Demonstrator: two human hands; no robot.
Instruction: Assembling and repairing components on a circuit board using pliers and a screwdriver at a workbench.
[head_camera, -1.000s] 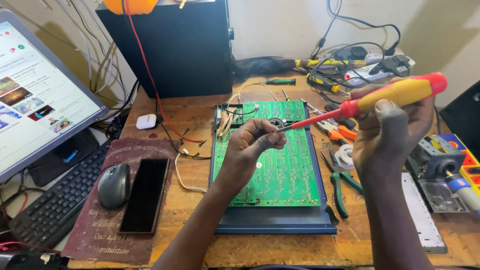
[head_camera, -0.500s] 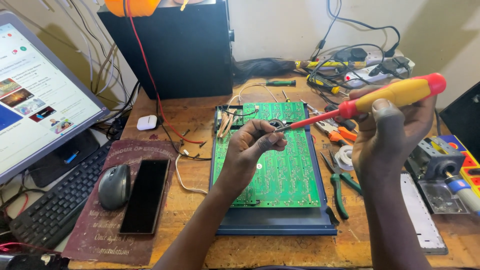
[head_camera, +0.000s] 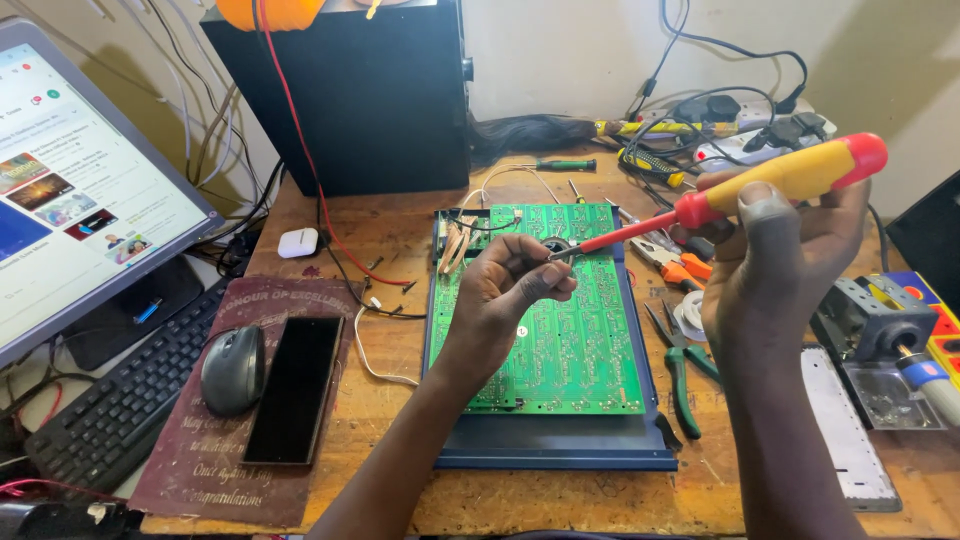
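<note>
a: where is the red and yellow handled screwdriver (head_camera: 760, 187)?
b: the right hand (head_camera: 785, 265) is clamped around its yellow grip, raised above the wooden surface (head_camera: 390, 215). the red shaft slants down and left.

a: and the left hand (head_camera: 505, 292)?
b: its fingers are pinched together at the screwdriver's metal tip, over the large green circuit board (head_camera: 580, 340). whether something small sits between them, i cannot tell.

a: where does the board lie?
b: flat in a dark blue tray-like case (head_camera: 560, 445), mid-surface.

a: what's around?
b: green-handled pliers (head_camera: 680, 365) just right of the case; a black phone (head_camera: 295, 388) and grey mouse (head_camera: 232, 368) on a maroon mat (head_camera: 215, 470) at left.
</note>
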